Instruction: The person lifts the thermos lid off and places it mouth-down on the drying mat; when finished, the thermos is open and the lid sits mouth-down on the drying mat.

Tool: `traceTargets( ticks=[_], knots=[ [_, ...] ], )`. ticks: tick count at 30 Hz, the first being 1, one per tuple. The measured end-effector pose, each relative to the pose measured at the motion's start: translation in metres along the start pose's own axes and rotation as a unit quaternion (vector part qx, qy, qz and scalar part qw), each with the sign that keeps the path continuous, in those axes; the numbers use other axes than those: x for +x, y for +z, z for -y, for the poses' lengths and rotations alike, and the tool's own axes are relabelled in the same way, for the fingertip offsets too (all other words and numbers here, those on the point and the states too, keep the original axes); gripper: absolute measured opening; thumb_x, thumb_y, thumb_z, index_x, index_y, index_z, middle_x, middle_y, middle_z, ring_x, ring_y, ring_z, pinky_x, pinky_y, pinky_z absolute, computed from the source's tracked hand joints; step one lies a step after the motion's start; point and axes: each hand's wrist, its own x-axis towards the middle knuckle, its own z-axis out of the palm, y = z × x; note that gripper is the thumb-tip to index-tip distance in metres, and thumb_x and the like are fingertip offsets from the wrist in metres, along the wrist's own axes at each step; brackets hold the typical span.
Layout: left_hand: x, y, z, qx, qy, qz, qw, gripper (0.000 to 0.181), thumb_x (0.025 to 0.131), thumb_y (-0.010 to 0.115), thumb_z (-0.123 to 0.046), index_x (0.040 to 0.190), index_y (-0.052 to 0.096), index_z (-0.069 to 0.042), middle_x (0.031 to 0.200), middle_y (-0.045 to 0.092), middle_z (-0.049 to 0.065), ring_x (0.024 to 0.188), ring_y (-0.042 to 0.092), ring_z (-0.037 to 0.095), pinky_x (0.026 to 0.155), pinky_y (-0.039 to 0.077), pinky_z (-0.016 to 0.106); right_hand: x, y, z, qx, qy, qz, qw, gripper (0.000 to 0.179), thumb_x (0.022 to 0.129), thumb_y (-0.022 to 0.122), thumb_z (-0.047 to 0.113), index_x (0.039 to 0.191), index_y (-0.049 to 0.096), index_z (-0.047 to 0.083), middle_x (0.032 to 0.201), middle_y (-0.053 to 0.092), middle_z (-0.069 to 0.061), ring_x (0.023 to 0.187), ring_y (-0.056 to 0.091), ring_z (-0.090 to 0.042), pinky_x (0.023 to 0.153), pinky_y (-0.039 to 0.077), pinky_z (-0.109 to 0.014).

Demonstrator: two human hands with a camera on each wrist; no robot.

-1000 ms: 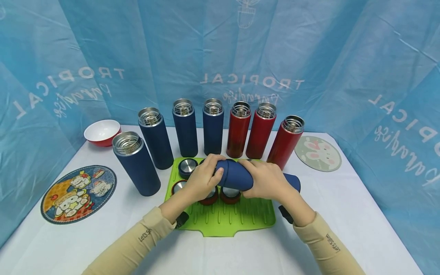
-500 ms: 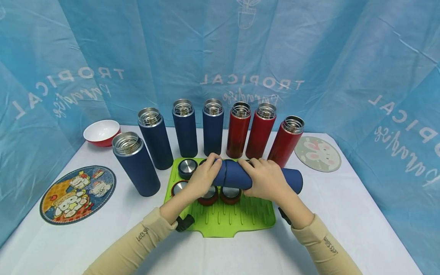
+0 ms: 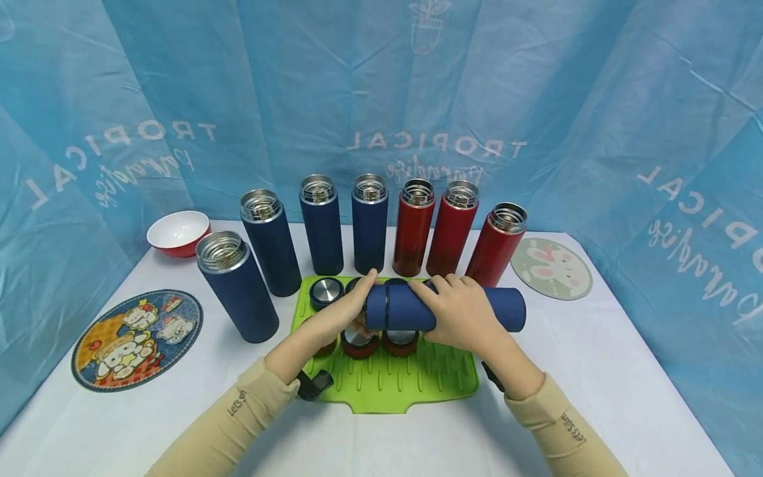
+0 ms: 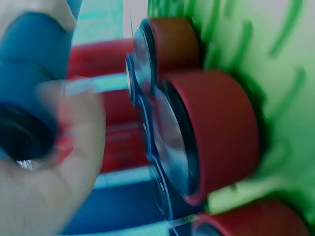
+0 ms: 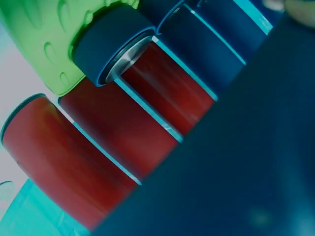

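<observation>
My right hand (image 3: 461, 315) grips a navy vacuum flask (image 3: 503, 309), tipped onto its side above a green ribbed mat (image 3: 381, 391). A navy lid (image 3: 377, 307) sits on the flask's left end. At that end is my left hand (image 3: 336, 317), its fingers fairly straight behind the lid and its thumb lower down. In the left wrist view the thumb (image 4: 81, 125) is blurred in front of the lid. Beneath, the mat bears red lids (image 3: 401, 341) and navy lids (image 3: 326, 291). The flask (image 5: 236, 162) fills much of the right wrist view.
Behind the mat stand several lidless navy flasks (image 3: 238, 291) and three lidless red flasks (image 3: 453, 228). A red-and-white bowl (image 3: 179, 233) is at the back left. Round placemats lie left (image 3: 137, 341) and right (image 3: 551, 268). A blue curtain (image 3: 381, 79) hangs behind.
The left hand has turned: its fingers moved from over the lid to behind its end, and its thumb dropped lower. The held flask has levelled out in the right hand.
</observation>
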Motion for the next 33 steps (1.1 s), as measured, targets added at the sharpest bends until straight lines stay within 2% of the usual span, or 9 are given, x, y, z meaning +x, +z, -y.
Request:
traceTargets(
  ticks=[4, 6, 9, 13, 20, 23, 25, 28, 33],
  knots=[
    [-0.003, -0.008, 0.006, 0.041, 0.149, 0.021, 0.9878, 0.07, 0.087, 0.061, -0.038, 0.143, 0.022, -0.021, 0.143, 0.024, 0.011, 0.124, 0.04, 0.033, 0.096, 0.04, 0.049, -0.001, -0.003, -0.003, 0.039, 0.03, 0.03, 0.9983, 0.082, 0.055, 0.081, 0.046, 0.127, 0.051, 0.019, 0.1, 0.062, -0.007, 0.082, 0.06, -0.025, 0.073, 0.051, -0.04],
    [-0.004, -0.011, 0.008, 0.066, 0.224, 0.014, 0.9722, 0.075, 0.077, 0.075, -0.016, 0.139, 0.031, -0.017, 0.143, 0.025, 0.011, 0.125, 0.038, 0.033, 0.098, 0.039, 0.048, -0.001, -0.004, -0.004, 0.044, 0.038, 0.041, 0.9975, 0.083, 0.055, 0.081, 0.047, 0.127, 0.05, 0.019, 0.099, 0.062, -0.007, 0.08, 0.06, -0.026, 0.073, 0.05, -0.04],
    [-0.004, -0.012, 0.011, 0.086, 0.28, -0.004, 0.9562, 0.068, 0.068, 0.079, -0.001, 0.127, 0.046, -0.012, 0.138, 0.034, 0.009, 0.123, 0.041, 0.03, 0.098, 0.041, 0.043, -0.001, -0.005, -0.005, 0.041, 0.042, 0.051, 0.997, 0.083, 0.055, 0.081, 0.047, 0.127, 0.049, 0.019, 0.099, 0.061, -0.008, 0.08, 0.06, -0.026, 0.073, 0.05, -0.04],
    [-0.005, -0.013, 0.01, 0.072, 0.251, -0.013, 0.9653, 0.058, 0.072, 0.076, -0.004, 0.123, 0.05, -0.013, 0.13, 0.043, 0.01, 0.114, 0.049, 0.028, 0.091, 0.047, 0.038, -0.002, -0.003, -0.006, 0.033, 0.035, 0.039, 0.9981, 0.083, 0.055, 0.081, 0.047, 0.127, 0.05, 0.019, 0.1, 0.062, -0.009, 0.08, 0.06, -0.027, 0.073, 0.05, -0.04],
    [-0.004, -0.012, 0.006, -0.009, 0.128, -0.009, 0.9917, 0.046, 0.091, 0.057, -0.027, 0.131, 0.042, -0.008, 0.121, 0.049, 0.02, 0.093, 0.06, 0.028, 0.076, 0.053, 0.04, 0.0, -0.005, -0.006, 0.013, 0.018, 0.016, 0.9996, 0.087, 0.053, 0.082, 0.051, 0.128, 0.051, 0.019, 0.103, 0.062, -0.01, 0.087, 0.06, -0.028, 0.076, 0.05, -0.041],
    [-0.003, -0.011, 0.003, -0.043, 0.074, 0.002, 0.9964, 0.054, 0.094, 0.047, -0.042, 0.133, 0.037, -0.007, 0.119, 0.048, 0.023, 0.091, 0.062, 0.034, 0.076, 0.053, 0.041, 0.0, -0.005, -0.006, 0.014, 0.019, 0.02, 0.9995, 0.087, 0.053, 0.082, 0.05, 0.128, 0.051, 0.02, 0.103, 0.062, -0.009, 0.087, 0.06, -0.028, 0.076, 0.049, -0.041],
    [-0.003, -0.011, 0.004, -0.042, 0.064, 0.012, 0.997, 0.06, 0.093, 0.043, -0.049, 0.137, 0.032, -0.009, 0.124, 0.045, 0.023, 0.099, 0.06, 0.036, 0.08, 0.052, 0.043, 0.0, -0.006, -0.007, 0.02, 0.022, 0.026, 0.9992, 0.087, 0.054, 0.082, 0.05, 0.128, 0.05, 0.02, 0.102, 0.062, -0.009, 0.086, 0.06, -0.027, 0.076, 0.049, -0.041],
    [-0.003, -0.012, 0.008, 0.008, 0.128, 0.017, 0.9917, 0.065, 0.091, 0.055, -0.04, 0.143, 0.024, -0.017, 0.137, 0.034, 0.016, 0.117, 0.05, 0.034, 0.09, 0.046, 0.045, -0.001, -0.005, -0.008, 0.03, 0.031, 0.036, 0.9984, 0.088, 0.054, 0.082, 0.051, 0.129, 0.049, 0.02, 0.102, 0.062, -0.009, 0.086, 0.06, -0.027, 0.077, 0.049, -0.042],
    [-0.003, -0.01, 0.014, 0.102, 0.293, -0.023, 0.9504, 0.081, 0.07, 0.079, -0.004, 0.137, 0.036, -0.016, 0.142, 0.028, 0.01, 0.124, 0.041, 0.031, 0.096, 0.042, 0.044, -0.001, -0.005, -0.009, 0.035, 0.038, 0.039, 0.9979, 0.089, 0.053, 0.082, 0.051, 0.13, 0.05, 0.019, 0.103, 0.062, -0.01, 0.087, 0.06, -0.028, 0.078, 0.049, -0.042]
  ],
)
